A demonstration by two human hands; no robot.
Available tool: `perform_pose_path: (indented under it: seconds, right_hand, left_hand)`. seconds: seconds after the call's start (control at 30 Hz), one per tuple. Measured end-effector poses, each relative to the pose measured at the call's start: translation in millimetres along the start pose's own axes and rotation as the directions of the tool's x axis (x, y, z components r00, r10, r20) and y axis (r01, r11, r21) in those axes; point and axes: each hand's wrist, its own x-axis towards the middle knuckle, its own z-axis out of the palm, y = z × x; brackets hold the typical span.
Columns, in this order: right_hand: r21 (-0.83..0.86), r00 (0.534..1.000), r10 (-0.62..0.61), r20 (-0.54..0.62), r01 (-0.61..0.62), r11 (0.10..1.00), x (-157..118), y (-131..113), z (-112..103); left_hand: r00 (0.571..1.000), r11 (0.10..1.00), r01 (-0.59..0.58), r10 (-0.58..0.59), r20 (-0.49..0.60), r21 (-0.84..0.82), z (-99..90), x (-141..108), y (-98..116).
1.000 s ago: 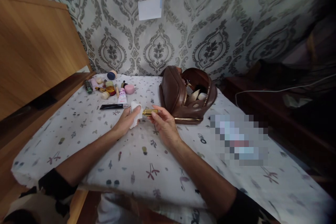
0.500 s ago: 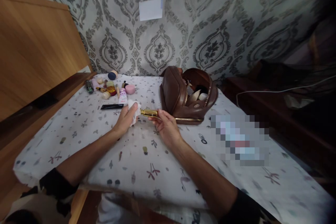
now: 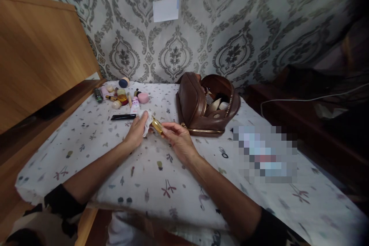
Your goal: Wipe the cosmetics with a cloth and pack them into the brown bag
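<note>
My left hand (image 3: pixel 137 128) is closed around a crumpled white tissue (image 3: pixel 147 125). A small shiny gold bottle (image 3: pixel 157 126) is pinched by the fingers of my right hand (image 3: pixel 180 140). One end of it meets the tissue, and the part pressed there is hidden. Just behind my left hand a flat black tube (image 3: pixel 123 117) lies on the patterned cloth. A white and pink tube (image 3: pixel 135 104) is a little farther back. To the right of my right hand stands a brown leather bag (image 3: pixel 190 102), unzipped, with several items inside.
Several cosmetics lie at the back left, among them a pink jar (image 3: pixel 143 97), a dark green bottle (image 3: pixel 98 95) and a round dark-lidded container (image 3: pixel 123 82). A blurred-out object (image 3: pixel 263 155) lies at the right. A wooden panel (image 3: pixel 43 38) rises at the left.
The gold bottle has turned from level to slanting, and its near end has moved left with my right hand. The tissue now covers more of its other end.
</note>
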Motion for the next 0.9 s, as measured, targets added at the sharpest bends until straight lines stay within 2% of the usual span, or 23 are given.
perform_pose_path:
  seconds: [0.1,0.2,0.27,0.33,0.4,0.43,0.53,0.6,0.8,0.9]
  right_hand:
    - [-0.094,0.997,-0.073,0.02,0.075,0.993,-0.6,1.0,1.3]
    - [-0.22,0.985,-0.162,0.052,0.169,0.961,-1.7,-0.1,0.2]
    - [-0.355,0.968,-0.246,0.047,0.246,0.902,-2.9,-0.5,-1.5]
    - [-0.502,0.937,-0.346,0.045,0.321,0.803,-4.2,0.0,-3.2]
    - [-0.593,0.914,-0.4,0.069,0.36,0.721,-5.6,0.9,-4.0]
    - [-0.608,0.915,-0.395,0.089,0.363,0.706,-6.4,1.1,-3.9]
    - [-0.589,0.938,-0.31,0.158,0.341,0.733,-8.6,0.5,-1.9]
    - [-0.573,0.943,-0.286,0.171,0.332,0.749,-9.6,-0.9,-0.7]
    - [-0.478,0.941,-0.334,0.055,0.318,0.819,-7.5,-5.6,-3.5]
    - [-0.434,0.952,-0.295,0.075,0.298,0.85,-6.1,-7.7,-3.8]
  left_hand:
    - [0.999,0.998,0.028,-0.027,0.03,-0.058,3.5,-4.8,-3.3]
    - [0.991,0.992,0.078,-0.066,0.118,-0.097,8.1,-13.6,-3.3]
    - [0.968,0.987,0.132,-0.109,0.224,-0.093,11.2,-20.9,-1.1]
    - [0.925,0.978,0.202,-0.171,0.34,-0.06,13.8,-27.5,1.7]
    - [0.901,0.969,0.246,-0.217,0.375,-0.031,15.3,-31.5,3.8]
    - [0.908,0.968,0.248,-0.22,0.357,-0.033,15.6,-32.2,4.3]
    - [0.945,0.978,0.203,-0.183,0.272,-0.047,14.9,-29.6,4.9]
    - [0.953,0.984,0.178,-0.169,0.252,-0.012,13.4,-26.4,5.5]
    - [0.938,0.981,0.064,-0.123,0.325,0.185,6.4,-23.7,5.5]
    - [0.934,0.96,0.014,-0.112,0.338,0.28,3.1,-24.6,1.4]
